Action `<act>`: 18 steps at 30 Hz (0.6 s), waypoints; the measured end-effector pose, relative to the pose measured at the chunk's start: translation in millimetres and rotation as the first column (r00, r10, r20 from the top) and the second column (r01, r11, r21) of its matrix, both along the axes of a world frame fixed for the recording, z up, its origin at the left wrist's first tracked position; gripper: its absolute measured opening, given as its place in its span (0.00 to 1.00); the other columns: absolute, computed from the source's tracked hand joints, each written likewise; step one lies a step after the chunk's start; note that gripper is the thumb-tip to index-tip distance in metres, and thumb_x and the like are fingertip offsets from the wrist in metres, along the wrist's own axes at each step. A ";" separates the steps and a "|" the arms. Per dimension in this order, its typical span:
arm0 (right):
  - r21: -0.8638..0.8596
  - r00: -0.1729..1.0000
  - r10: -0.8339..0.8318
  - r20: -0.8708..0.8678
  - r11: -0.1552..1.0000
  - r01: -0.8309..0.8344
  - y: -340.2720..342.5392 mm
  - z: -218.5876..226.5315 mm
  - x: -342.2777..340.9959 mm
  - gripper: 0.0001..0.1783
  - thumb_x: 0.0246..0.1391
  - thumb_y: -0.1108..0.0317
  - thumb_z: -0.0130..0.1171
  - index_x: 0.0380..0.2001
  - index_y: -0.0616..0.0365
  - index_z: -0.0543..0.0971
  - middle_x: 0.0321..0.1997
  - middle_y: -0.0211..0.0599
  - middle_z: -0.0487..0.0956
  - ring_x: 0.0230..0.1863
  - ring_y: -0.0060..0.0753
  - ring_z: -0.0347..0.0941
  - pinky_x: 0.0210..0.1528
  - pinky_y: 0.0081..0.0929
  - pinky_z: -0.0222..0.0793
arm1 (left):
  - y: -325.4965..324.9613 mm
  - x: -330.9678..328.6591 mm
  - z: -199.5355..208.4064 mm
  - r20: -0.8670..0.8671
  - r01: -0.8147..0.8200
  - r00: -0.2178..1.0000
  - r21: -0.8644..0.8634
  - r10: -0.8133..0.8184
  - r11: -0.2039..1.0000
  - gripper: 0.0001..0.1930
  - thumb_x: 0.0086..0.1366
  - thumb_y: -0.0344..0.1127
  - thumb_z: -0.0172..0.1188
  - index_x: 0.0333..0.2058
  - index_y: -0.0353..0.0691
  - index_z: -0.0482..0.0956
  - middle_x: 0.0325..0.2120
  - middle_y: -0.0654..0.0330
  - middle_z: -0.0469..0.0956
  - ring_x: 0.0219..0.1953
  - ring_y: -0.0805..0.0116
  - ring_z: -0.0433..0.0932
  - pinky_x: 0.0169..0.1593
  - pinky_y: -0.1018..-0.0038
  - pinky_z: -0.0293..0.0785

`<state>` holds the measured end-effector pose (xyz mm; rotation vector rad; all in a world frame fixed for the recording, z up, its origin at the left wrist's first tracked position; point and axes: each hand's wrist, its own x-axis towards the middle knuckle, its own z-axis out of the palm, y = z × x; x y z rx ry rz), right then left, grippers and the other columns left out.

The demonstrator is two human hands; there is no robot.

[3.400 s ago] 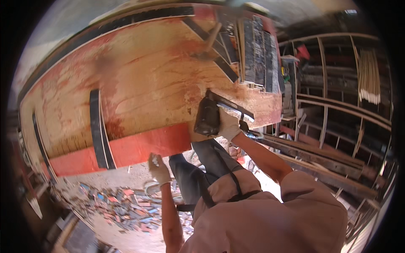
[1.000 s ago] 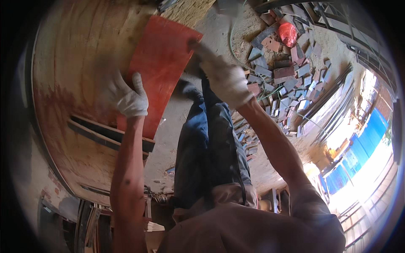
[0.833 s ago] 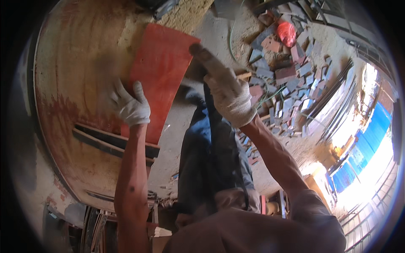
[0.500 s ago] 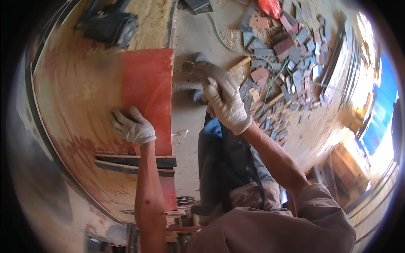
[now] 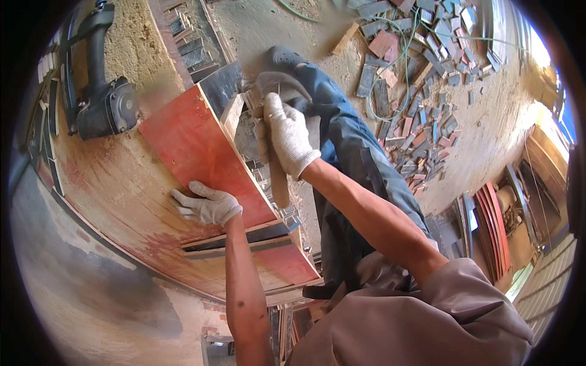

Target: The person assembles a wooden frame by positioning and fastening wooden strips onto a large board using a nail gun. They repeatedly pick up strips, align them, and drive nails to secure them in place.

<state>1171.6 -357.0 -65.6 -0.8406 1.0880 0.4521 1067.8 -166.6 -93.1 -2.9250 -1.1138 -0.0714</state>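
Note:
My left hand (image 5: 209, 204), in a white work glove, lies with fingers apart on the plywood surface beside a red-faced panel (image 5: 204, 152); its thumb reaches onto the red face. My right hand (image 5: 287, 135), also gloved, is closed around the wooden handle of a claw hammer (image 5: 278, 183). The hammer's curved metal head shows just above that hand, near the panel's right edge and apart from it. Dark strips (image 5: 244, 238) lie across the board below my left hand.
A black nail gun (image 5: 107, 100) lies on the worktop at upper left. Several wood offcuts (image 5: 421, 122) are heaped on the floor to the right, with a green hose (image 5: 408, 79) among them. My legs (image 5: 360, 158) are beside the worktop. Curved red boards (image 5: 492, 229) stand at right.
My view has turned, so the panel now appears tilted. The hammer has swung from pointing away to lying along the panel's right side. My left hand stays on the board.

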 end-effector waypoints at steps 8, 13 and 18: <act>-0.014 0.977 0.206 -0.061 0.978 -0.207 -4.4 5.7 -14.2 0.25 0.70 0.47 0.49 0.35 0.62 0.74 0.13 0.33 0.70 0.07 0.24 0.62 0.09 0.25 0.59 | -3.4 2.1 2.2 -0.007 -0.022 1.000 -0.019 0.022 1.000 0.33 0.77 0.56 0.42 0.67 0.33 0.63 0.57 0.39 0.66 0.57 0.39 0.65 0.60 0.49 0.64; 0.058 0.899 0.437 -0.005 0.898 -0.436 -15.9 7.6 -4.8 0.23 0.70 0.48 0.52 0.32 0.60 0.74 0.15 0.32 0.71 0.07 0.24 0.63 0.09 0.26 0.59 | -5.4 1.8 5.2 -0.007 -0.017 1.000 -0.024 0.017 1.000 0.33 0.77 0.56 0.43 0.67 0.33 0.63 0.57 0.39 0.66 0.57 0.39 0.65 0.60 0.49 0.63; -0.152 0.917 0.398 -0.023 0.905 -0.397 11.8 22.4 -6.0 0.22 0.67 0.50 0.52 0.29 0.58 0.74 0.16 0.33 0.73 0.10 0.26 0.67 0.12 0.29 0.63 | -0.4 -4.9 3.4 0.015 0.070 0.997 0.017 -0.071 0.997 0.32 0.76 0.53 0.46 0.67 0.33 0.63 0.62 0.38 0.64 0.61 0.38 0.64 0.63 0.48 0.62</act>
